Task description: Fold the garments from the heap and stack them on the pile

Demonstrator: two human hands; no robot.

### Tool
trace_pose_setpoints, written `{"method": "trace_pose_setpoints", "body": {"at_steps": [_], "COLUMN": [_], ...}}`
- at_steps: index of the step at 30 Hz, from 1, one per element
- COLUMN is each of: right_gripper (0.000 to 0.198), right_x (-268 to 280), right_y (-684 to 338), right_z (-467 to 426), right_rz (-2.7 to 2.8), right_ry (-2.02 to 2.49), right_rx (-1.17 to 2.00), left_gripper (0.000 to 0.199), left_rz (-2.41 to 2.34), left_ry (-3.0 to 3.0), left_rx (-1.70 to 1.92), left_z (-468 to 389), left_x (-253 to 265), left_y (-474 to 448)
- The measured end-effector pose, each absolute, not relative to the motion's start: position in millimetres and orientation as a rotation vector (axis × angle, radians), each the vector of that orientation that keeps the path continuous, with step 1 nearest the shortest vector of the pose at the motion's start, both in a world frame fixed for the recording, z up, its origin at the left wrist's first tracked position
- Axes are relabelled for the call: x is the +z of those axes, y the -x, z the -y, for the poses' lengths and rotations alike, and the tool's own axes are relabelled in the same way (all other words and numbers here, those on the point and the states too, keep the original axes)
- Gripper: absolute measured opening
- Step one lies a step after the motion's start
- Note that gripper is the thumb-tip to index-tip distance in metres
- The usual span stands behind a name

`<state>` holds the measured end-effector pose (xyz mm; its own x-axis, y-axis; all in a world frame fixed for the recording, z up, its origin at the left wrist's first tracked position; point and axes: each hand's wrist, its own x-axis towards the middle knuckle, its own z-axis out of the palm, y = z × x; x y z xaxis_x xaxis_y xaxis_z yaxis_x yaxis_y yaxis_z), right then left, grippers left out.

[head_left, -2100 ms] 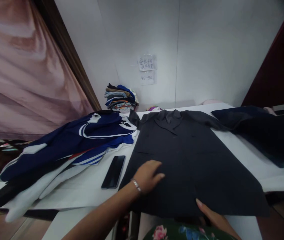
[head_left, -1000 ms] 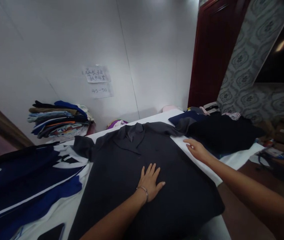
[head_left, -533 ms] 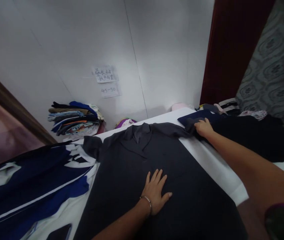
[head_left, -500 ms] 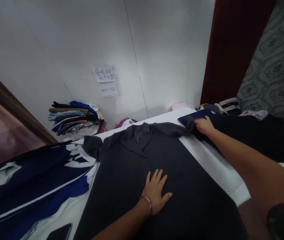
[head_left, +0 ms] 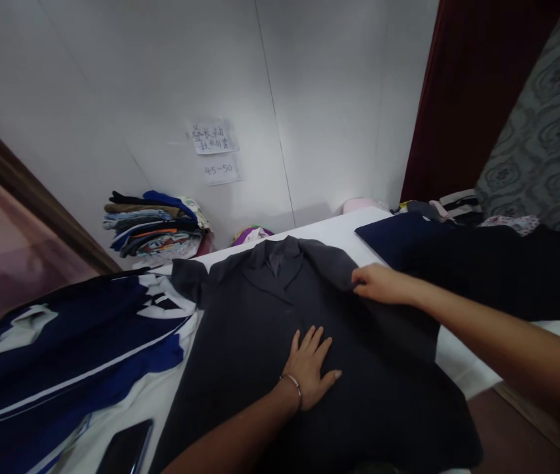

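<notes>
Dark grey cloth forms the coat (head_left: 254, 355), spread front upward on the white table (head_left: 353, 242), its collar (head_left: 272, 263) pointing toward the wall (head_left: 329, 99). My left hand (head_left: 312, 372), with a bracelet (head_left: 293, 384) at the wrist, lies flat on the coat's front below the lapels, palm down, fingers spread, grasping nothing. My right hand (head_left: 383, 284) pinches the coat's right-side sleeve (head_left: 331, 263) between curled fingers and thumb; beneath this hand the cloth is too dark for me to trace its folds. The opposite sleeve (head_left: 188, 280) lies beside the collar, its end near navy-and-white garments (head_left: 87, 342) heaped at my left. Nearer to me, a phone (head_left: 126, 449) lies between these garments and the coat. Against the wall, left of centre, stands a stack of folded clothes (head_left: 158, 227); above it hang two paper notes (head_left: 218, 151), the lower reading "45-50". To my right lie black clothes (head_left: 497, 276).
</notes>
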<state>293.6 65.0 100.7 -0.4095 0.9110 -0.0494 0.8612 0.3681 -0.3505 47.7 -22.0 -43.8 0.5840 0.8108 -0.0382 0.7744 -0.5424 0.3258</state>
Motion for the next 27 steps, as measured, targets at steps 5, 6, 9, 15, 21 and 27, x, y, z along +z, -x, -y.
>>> {"method": "trace_pose_setpoints", "body": {"at_steps": [5,6,9,15,21,27], "right_gripper": [0.048,0.053,0.052,0.048,0.057,0.066], "right_x": [49,41,20,-28,-57,-59], "right_y": [-272,-273,-289,-345,-371,-383], "right_z": [-14,-7,11,29,42,55], "right_rz": [2.256,2.183,1.996,1.905,1.793,1.708], "right_ry": [1.31,1.211,1.123,1.615,1.74,1.891], "right_rx": [1.089,1.22,1.243,0.472,0.536,0.574], "left_gripper": [0.052,0.046,0.04,0.055,0.038,0.016], "left_rz": [-1.317,-1.298,-1.185,-1.01,-0.95,-0.751], "left_ry": [-2.3,-2.217,-1.807,-0.862,-0.769,-0.793], "left_rx": [0.382,0.494,0.769,0.758,0.785,0.938], "left_z": [21,20,19,26,16,-61], "left_x": [-32,-29,-23,-23,8,92], "left_y": [-55,-58,-72,-102,-133,-151]}}
